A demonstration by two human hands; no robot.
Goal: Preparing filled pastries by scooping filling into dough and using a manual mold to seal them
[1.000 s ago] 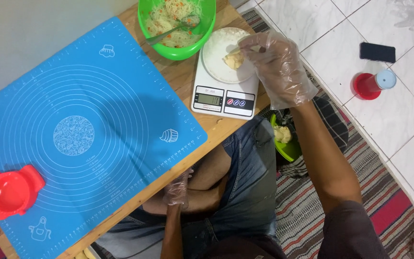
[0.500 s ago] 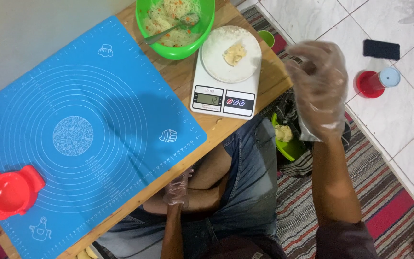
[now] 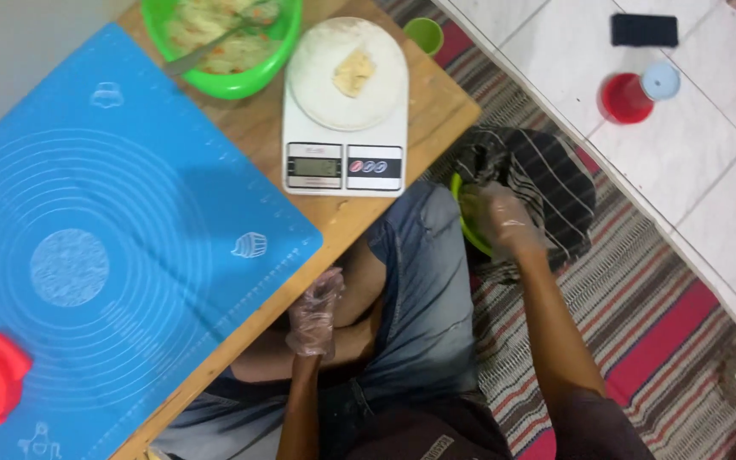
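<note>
The right hand (image 3: pixel 504 220), in a clear plastic glove, reaches down into a green bowl (image 3: pixel 468 223) on the floor beside the table's (image 3: pixel 436 111) right corner, fingers curled inside it; whether they hold anything I cannot tell. The gloved left hand (image 3: pixel 315 313) rests loosely curled and empty on the lap under the table edge, farther from that bowl. Up on the table, a kitchen scale (image 3: pixel 344 128) carries a small lump of dough (image 3: pixel 354 71).
</note>
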